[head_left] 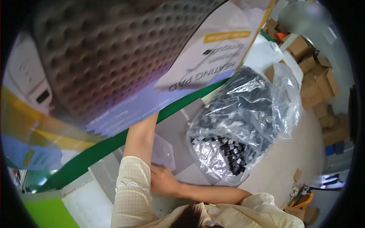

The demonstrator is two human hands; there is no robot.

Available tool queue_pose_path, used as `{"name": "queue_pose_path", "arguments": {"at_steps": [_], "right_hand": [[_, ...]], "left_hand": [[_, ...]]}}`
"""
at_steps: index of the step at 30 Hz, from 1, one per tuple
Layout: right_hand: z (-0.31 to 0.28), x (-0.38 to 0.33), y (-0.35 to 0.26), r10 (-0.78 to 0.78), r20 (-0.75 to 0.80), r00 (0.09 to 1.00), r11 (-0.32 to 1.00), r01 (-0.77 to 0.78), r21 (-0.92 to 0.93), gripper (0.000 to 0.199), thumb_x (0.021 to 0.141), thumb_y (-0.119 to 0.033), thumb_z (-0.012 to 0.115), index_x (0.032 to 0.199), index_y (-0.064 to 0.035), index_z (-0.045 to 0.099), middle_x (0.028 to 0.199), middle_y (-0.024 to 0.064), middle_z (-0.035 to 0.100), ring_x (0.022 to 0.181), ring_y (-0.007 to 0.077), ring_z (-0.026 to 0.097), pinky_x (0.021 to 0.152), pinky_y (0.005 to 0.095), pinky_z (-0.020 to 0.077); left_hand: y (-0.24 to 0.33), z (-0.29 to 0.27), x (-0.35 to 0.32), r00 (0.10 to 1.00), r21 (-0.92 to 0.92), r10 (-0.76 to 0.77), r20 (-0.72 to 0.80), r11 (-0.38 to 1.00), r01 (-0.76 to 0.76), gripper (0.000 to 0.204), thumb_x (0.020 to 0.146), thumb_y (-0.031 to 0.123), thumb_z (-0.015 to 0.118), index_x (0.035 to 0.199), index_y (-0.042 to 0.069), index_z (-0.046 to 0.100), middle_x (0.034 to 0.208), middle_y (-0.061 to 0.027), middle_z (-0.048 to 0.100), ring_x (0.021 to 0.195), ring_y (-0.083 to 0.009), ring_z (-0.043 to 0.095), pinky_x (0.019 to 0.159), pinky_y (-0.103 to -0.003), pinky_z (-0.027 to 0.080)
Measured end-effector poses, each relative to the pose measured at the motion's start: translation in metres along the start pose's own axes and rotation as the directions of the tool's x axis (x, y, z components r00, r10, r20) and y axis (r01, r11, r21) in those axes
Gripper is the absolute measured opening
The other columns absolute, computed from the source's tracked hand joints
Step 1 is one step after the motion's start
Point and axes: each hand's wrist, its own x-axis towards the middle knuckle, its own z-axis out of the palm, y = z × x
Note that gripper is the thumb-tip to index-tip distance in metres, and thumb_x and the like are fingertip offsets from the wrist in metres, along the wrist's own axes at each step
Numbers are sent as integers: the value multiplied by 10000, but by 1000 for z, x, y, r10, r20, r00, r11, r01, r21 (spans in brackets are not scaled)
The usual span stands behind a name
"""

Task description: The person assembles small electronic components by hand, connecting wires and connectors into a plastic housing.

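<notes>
My left forearm, in a pale checked sleeve, reaches up behind a large printed box. That box covers my left hand completely. Its panel pictures a dimpled brown pad and a white hand controller, and it fills the upper left, close to me. My right hand lies low in the middle, beside the left sleeve, which covers its fingertips, so I cannot tell what it grips. Just above it is a clear plastic piece on a grey surface. To the right sits a clear plastic bag holding many small black parts.
A green edge strip runs diagonally below the printed box. Cardboard boxes are piled along the far right. A yellow-handled tool lies at the lower right. At the lower left is a bright green surface.
</notes>
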Motion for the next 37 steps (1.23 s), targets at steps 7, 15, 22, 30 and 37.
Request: {"name": "queue_pose_path", "arguments": {"at_steps": [7, 15, 22, 30, 37], "right_hand": [[-4, 2, -1, -14, 106, 994, 990, -1, 144, 304, 789, -21, 605, 1086, 41, 593, 1098, 188, 588, 812, 364, 656, 652, 451, 552], [-39, 19, -20, 63, 1, 998, 995, -63, 77, 394, 827, -53, 703, 1208, -84, 607, 1099, 124, 630, 844, 314, 670, 683, 372, 573], [-86, 36, -15, 210, -232, 950, 945, -136, 299, 328, 790, 44, 752, 1102, -25, 680, 1043, 117, 659, 785, 150, 620, 677, 251, 520], [-64, 34, -10, 213, -157, 964, 889, -125, 440, 317, 794, 79, 718, 1094, -10, 670, 940, 106, 669, 764, 150, 655, 688, 256, 531], [-58, 31, 9, 271, -144, 952, 919, -211, 333, 317, 815, 58, 702, 1119, -28, 677, 978, 108, 683, 788, 156, 662, 734, 251, 542]], "left_hand": [[9, 0, -27, 983, -53, 161, -84, 985, -166, 292, 813, 244, 684, 1060, 91, 662, 1079, -84, 661, 971, -296, 635, 815, -401, 506], [-49, -28, -103, 989, -23, 130, -67, 991, -132, 299, 755, 243, 722, 1011, 99, 668, 1058, -83, 643, 919, -287, 637, 755, -389, 511], [-87, -45, -172, 999, 50, 33, 38, 998, -35, 307, 705, 242, 755, 968, 106, 674, 1039, -81, 627, 874, -279, 639, 702, -379, 515], [-76, -40, -286, 986, 303, -101, 131, 951, 57, 245, 758, 172, 729, 951, 61, 626, 986, -90, 626, 827, -284, 589, 713, -418, 503], [-86, -27, -208, 674, 173, -468, 571, 872, 459, 250, 790, 285, 769, 911, 87, 677, 1015, -122, 697, 1065, -327, 597, 905, -486, 430]]}}
